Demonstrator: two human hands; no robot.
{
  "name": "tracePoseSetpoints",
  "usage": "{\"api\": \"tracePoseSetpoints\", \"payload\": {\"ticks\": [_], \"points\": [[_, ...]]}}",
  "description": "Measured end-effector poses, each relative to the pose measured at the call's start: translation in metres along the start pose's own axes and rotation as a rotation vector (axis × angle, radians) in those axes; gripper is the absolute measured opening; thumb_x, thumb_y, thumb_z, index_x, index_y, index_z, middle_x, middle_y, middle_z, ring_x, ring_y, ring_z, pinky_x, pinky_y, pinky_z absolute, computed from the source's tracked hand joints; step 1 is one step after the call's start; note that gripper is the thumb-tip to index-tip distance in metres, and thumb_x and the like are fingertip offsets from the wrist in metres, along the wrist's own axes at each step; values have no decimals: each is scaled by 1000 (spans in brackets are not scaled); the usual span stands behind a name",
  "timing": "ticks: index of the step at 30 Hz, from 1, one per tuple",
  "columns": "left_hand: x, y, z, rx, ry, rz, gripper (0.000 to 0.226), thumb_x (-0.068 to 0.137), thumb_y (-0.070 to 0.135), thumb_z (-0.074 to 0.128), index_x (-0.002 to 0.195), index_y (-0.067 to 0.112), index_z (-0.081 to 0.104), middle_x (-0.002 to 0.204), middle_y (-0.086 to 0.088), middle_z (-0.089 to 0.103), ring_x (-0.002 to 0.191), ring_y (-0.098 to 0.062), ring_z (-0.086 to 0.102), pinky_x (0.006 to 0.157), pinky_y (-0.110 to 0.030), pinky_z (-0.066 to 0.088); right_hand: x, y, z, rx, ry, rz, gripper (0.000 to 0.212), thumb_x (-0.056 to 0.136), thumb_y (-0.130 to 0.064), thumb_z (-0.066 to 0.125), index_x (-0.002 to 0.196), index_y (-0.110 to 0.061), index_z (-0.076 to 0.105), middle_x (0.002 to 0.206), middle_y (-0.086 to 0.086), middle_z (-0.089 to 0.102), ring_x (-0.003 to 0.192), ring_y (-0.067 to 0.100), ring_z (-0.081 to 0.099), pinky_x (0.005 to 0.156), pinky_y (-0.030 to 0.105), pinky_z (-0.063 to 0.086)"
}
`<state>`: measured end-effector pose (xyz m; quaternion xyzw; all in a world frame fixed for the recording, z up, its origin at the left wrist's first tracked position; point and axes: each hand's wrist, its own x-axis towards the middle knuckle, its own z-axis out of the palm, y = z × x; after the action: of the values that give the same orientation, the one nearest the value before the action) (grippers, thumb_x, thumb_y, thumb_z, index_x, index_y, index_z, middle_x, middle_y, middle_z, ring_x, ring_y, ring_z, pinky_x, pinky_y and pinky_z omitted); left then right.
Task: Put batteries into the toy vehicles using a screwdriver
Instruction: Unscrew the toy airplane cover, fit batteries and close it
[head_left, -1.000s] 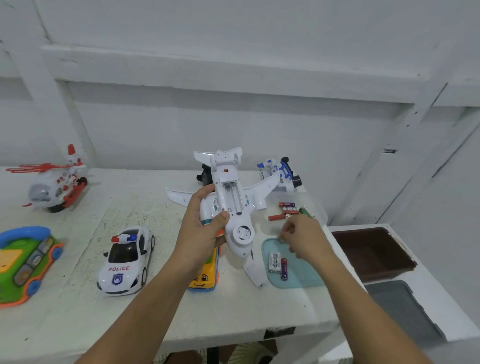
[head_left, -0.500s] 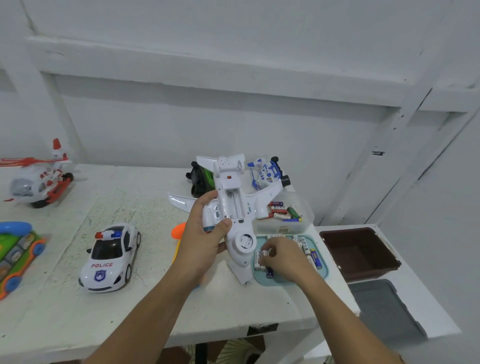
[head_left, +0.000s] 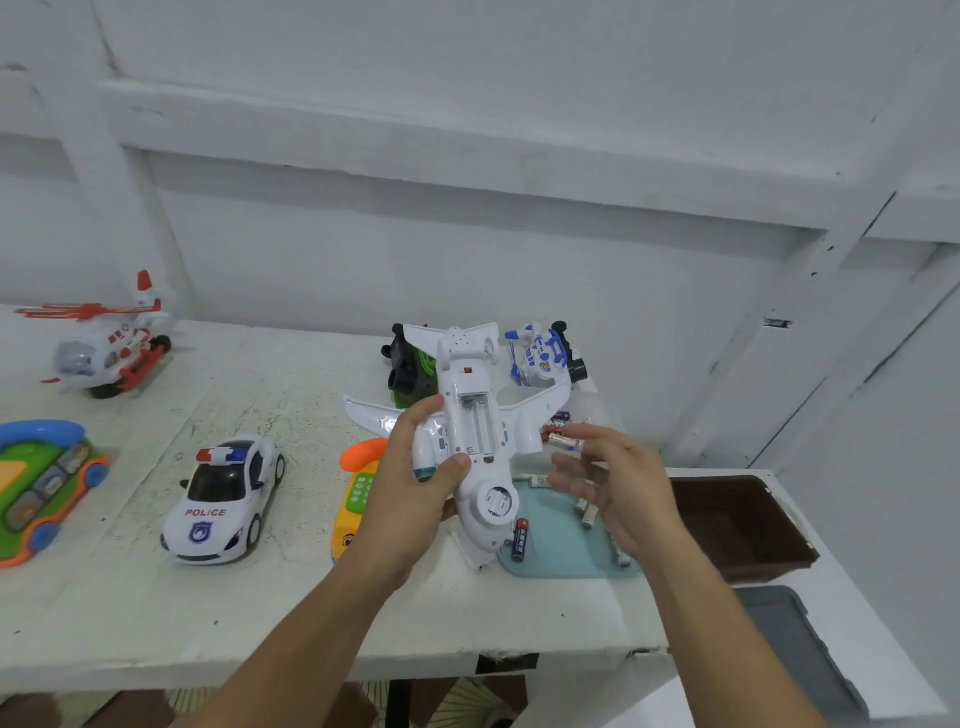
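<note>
The white toy plane (head_left: 491, 499) is belly-up in my left hand (head_left: 415, 486), thumb across the underside and fingers curled round the fuselage. Its open battery compartment (head_left: 475, 423) faces me, just above my thumb. My right hand (head_left: 621, 486) hangs just right of the plane, pinching a single battery (head_left: 563, 441) at the tips of thumb and forefinger beside the wing, with the other fingers loosely spread.

Under my right hand a teal tray (head_left: 556, 558) lies on the white table (head_left: 260, 623). In it, a blue and red battery (head_left: 519, 540) lies next to the plane's nose, and pale batteries (head_left: 587, 514) lie by my palm. Beneath my left hand is a yellow toy with an orange top (head_left: 358, 488). Left of that hand stands a police car (head_left: 223, 501); further left are a green and blue toy (head_left: 41, 488) and a red and white helicopter (head_left: 109, 343). Beyond the plane are a dark toy (head_left: 405, 369) and a blue and white toy (head_left: 540, 356). Right of my right hand sits a brown bin (head_left: 737, 525).
</note>
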<state>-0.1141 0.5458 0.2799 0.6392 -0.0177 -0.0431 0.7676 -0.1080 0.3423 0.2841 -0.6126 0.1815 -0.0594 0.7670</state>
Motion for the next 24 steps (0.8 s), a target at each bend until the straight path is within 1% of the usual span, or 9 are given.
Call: {"api": "tracePoseSetpoints", "payload": {"ticks": [4,7,10,13,14,16,18,21,24], "points": [[-2,-3,6,14,10,-6,52,96,1,57,129,41,50,117,3,69,91,-8,72,73,-33,61,-3,-26,-2,94,-44,-78,25,87,16,49,97,-4,61,79,18,68,82,34,71,77,46,60],[-3,-6,11,17,14,-9,53,96,1,57,129,41,50,122,2,66,93,-9,71,75,-35,61,-9,-40,2,84,-93,-155,28,83,17,57,89,-10,50,76,19,63,67,34,70,63,40,62],[-5,-8,15,13,17,-8,53,96,1,57,130,40,50,122,2,67,93,-10,72,75,-35,61,-17,-43,11,-156,-114,-291,22,84,6,67,81,-10,52,84,19,58,58,27,66,50,34,56],[-8,-9,21,2,17,-9,51,96,1,56,130,39,50,117,3,69,91,-10,72,73,-33,61,-23,-33,23,-398,-128,-398,22,85,-9,72,78,-20,54,81,20,58,52,19,58,44,29,48],[-8,-10,23,-4,21,-14,51,97,1,56,130,39,50,116,2,70,91,-11,72,73,-34,61,-23,-28,27,-471,-133,-435,23,85,-14,72,76,-24,54,74,17,58,52,17,54,44,29,46],[-8,-11,26,-9,27,-26,51,97,3,56,128,43,51,115,2,70,93,-14,72,76,-39,61,-24,-19,34,-596,-127,-520,21,85,-20,72,76,-26,53,57,0,50,52,10,46,48,28,44],[-9,-10,29,-15,31,-36,50,98,5,54,127,46,51,119,3,69,97,-16,72,80,-41,61,-24,-13,40,-684,-95,-617,19,85,-22,70,76,-23,53,54,-8,48,52,7,43,52,23,41],[-9,-7,32,-41,21,-26,49,100,3,51,130,42,49,120,9,67,96,-12,71,74,-33,61,-20,-4,44,-774,-56,-751,12,83,-30,66,78,-25,55,64,-2,53,60,13,49,59,28,43],[-10,-2,34,-68,2,-13,47,100,1,47,128,38,49,102,20,72,88,-6,72,65,-24,58,-16,4,44,-850,-17,-851,10,83,-30,64,84,-20,64,70,1,59,67,16,52,63,17,36]]}}
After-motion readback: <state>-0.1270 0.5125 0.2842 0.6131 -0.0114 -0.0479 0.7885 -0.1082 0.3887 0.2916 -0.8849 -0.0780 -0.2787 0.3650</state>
